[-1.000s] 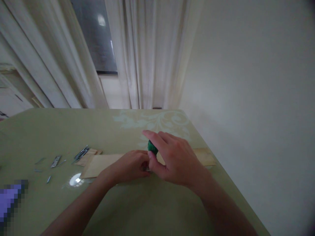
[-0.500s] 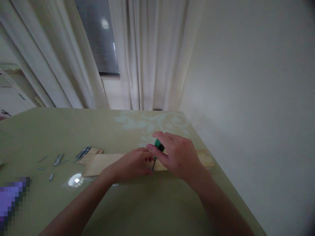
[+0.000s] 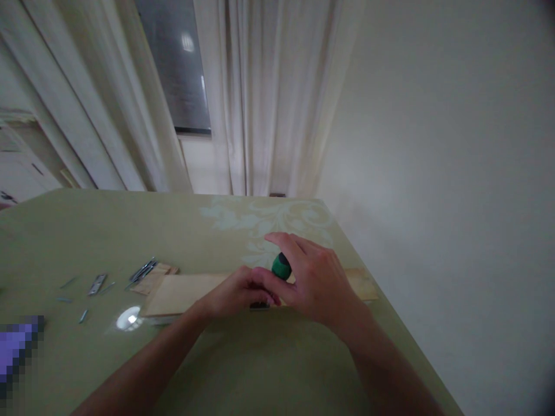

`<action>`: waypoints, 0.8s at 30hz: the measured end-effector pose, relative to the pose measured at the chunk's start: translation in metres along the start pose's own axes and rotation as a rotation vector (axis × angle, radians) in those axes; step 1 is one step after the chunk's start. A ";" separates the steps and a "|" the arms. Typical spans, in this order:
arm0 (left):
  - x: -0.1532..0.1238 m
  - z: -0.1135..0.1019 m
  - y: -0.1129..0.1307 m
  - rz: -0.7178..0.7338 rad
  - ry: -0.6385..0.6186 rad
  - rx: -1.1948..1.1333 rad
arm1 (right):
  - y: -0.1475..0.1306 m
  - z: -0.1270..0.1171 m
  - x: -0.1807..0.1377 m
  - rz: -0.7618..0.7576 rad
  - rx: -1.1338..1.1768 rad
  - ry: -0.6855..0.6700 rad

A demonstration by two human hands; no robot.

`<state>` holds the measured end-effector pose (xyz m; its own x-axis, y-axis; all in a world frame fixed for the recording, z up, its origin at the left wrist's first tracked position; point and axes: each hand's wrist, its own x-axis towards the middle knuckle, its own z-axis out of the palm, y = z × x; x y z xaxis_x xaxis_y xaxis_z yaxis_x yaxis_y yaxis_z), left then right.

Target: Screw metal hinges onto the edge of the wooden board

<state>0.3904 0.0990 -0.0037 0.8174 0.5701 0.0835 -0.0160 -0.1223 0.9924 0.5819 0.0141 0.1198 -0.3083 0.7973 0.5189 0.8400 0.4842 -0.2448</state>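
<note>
Head view.

Progress, by judgement: mid-fastening at near edge of wooden board (image 3: 182, 292). Nothing visibly finished. Loose on table (image 3: 108, 231), well off to the left of both hands: metal plates (image 3: 143, 268) on a small wood offcut (image 3: 159, 270), a bracket (image 3: 96, 284), a few screws (image 3: 83, 315). Likely unfitted as yet, so more left than done.

Wrapped in right hand (image 3: 316, 283): screwdriver (image 3: 281, 266), green handle butt poking out between thumb and forefinger, other fingers folded close round it. Shaft and tip hidden below the palm; presumably pointed down at the board edge.

Left hand (image 3: 236, 294) bunched narrow, knuckles up, resting on the board just left of the right thumb and touching it. Something small and dark (image 3: 260, 305) just under the fingertips, at the board's near edge. Pinched or merely steadied: cannot tell.

Board flat beneath both hands, long side across, running out past the fingers on either side.

Beyond: curtains (image 3: 269, 98), dark window (image 3: 173, 63).
</note>
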 end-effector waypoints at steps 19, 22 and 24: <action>0.001 0.002 0.009 -0.019 0.088 -0.055 | -0.005 0.008 0.002 0.037 0.126 0.025; -0.003 -0.003 0.020 0.006 0.014 0.006 | -0.004 0.010 0.002 0.015 0.149 0.005; -0.005 -0.006 0.027 0.086 -0.014 0.087 | -0.004 0.011 0.002 -0.002 0.162 0.013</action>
<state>0.3823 0.0980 0.0231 0.8229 0.5433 0.1663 -0.0372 -0.2404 0.9699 0.5729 0.0179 0.1128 -0.3032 0.7922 0.5296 0.7564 0.5381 -0.3719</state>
